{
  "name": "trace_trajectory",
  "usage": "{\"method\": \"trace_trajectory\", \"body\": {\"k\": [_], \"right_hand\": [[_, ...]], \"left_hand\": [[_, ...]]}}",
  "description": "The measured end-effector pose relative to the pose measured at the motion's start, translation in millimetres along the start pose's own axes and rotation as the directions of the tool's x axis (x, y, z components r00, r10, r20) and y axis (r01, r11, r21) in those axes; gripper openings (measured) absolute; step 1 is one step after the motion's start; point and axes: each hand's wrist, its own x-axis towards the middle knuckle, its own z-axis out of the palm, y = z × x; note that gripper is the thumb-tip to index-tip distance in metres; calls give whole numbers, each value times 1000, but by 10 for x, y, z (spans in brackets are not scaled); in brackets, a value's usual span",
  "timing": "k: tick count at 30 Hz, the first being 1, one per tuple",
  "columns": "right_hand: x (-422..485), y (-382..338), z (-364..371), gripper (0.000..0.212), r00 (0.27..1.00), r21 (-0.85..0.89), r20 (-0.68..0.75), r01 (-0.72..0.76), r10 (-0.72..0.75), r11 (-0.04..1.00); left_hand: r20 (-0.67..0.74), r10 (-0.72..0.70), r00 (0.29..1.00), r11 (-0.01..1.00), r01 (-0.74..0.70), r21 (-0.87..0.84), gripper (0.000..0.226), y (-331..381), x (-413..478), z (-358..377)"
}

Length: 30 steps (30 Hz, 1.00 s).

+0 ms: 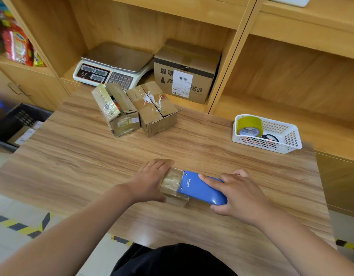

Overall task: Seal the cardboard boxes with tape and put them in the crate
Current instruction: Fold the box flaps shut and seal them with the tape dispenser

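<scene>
Currently mid-seal on the first one. Left hand (pixel 150 178) grips the small box (pixel 171 182) by its end, just left of the dispenser (pixel 200 188). Right hand (pixel 239 194) is wrapped round the dispenser, index finger straight along the top, toothed edge on the box top.

Two more well beyond the dispenser: open box (pixel 122 120) with flaps up, second box (pixel 158 114) with flaps down, seam looks untaped. Crate (pixel 18 118) sits far left of the dispenser; pale stuff inside, can't tell what. I'd say under a third done.

Writing: "deli" on the dispenser. The carton (pixel 184 76) beyond it has Chinese print and a barcode label, unreadable.
</scene>
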Motion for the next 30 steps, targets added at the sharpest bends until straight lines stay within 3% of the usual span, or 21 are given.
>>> {"method": "trace_trajectory", "body": {"k": [5, 8, 12, 17, 30], "right_hand": [[-31, -28, -73, 74, 1000, -17, 6, 0, 0, 1000], [-38, -23, -103, 74, 999, 0, 30, -14, 14, 1000], [-72, 22, -117, 75, 994, 152, 98, -51, 36, 987], [-142, 92, -150, 77, 997, 198, 79, -41, 26, 979], [-344, 296, -93, 72, 997, 200, 54, -57, 47, 978]], "left_hand": [[-2, 134, 991, 963, -130, 235, 105, 143, 106, -18], [-21, 158, 987, 967, -150, 208, 94, 125, 139, -16], [-32, 188, 982, 969, -180, 171, 90, 69, 177, -44], [-15, 215, 977, 963, -209, 169, 89, -15, 224, -77], [47, 166, 985, 979, -170, 112, 92, -193, 232, -140]]}}
